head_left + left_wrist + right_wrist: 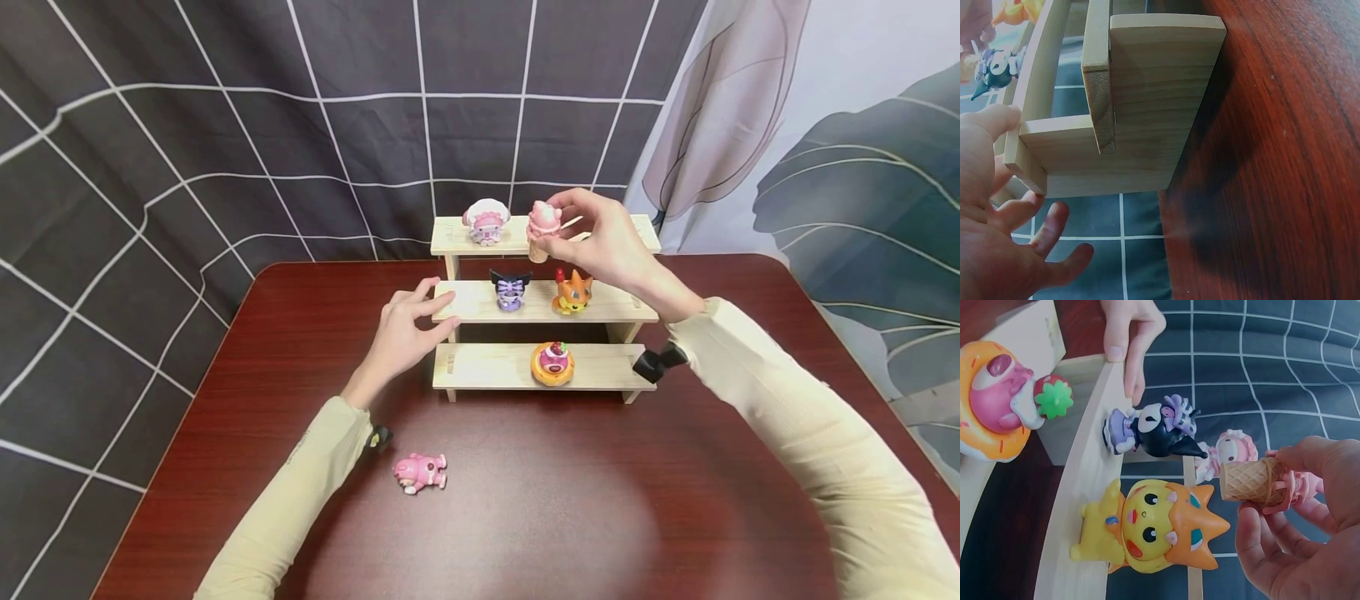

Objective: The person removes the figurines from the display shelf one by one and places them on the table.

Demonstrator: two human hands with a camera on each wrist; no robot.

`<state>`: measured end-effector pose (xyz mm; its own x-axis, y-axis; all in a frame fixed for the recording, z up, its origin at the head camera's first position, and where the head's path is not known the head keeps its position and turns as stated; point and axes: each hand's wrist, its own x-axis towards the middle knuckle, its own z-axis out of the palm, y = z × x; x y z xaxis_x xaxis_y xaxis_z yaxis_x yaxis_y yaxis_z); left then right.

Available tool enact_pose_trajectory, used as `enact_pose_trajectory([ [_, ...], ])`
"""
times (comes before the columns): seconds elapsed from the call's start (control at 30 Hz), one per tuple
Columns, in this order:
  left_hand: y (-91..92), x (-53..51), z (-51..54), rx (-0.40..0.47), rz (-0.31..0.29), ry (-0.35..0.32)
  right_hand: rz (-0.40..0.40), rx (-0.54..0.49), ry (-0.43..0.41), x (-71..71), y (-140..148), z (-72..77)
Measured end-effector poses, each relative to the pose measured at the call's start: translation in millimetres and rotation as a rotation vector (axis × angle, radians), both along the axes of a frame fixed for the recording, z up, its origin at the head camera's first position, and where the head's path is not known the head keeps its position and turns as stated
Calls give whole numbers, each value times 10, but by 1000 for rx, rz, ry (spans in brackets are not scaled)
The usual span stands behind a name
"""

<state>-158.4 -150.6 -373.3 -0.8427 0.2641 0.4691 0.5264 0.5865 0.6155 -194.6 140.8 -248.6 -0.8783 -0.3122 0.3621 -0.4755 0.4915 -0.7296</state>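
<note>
My right hand [600, 237] pinches a pink figurine with an ice-cream cone base [545, 220] between thumb and fingers, just in front of the top board. In the right wrist view its waffle cone [1252, 481] points left, towards a white-and-pink figurine [1232, 453]. My left hand [405, 329] holds the left end of the middle board of a three-step wooden stand [465, 307], thumb at the front edge. On that board are a black-and-purple figurine [511, 292] and an orange-and-yellow one [573, 293].
A pink figurine in an orange ring [552, 364] sits on the lowest board. Another pink figurine [420, 472] lies on the dark red table [525, 517], near the left sleeve. Behind hangs a dark grid-patterned cloth [360, 133].
</note>
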Motion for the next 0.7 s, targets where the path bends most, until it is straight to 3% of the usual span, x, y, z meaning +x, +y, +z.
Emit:
enact_pose_trajectory([
  [0.7, -3, 9, 9, 1, 7, -20, 100, -34, -5, 388, 54, 0],
])
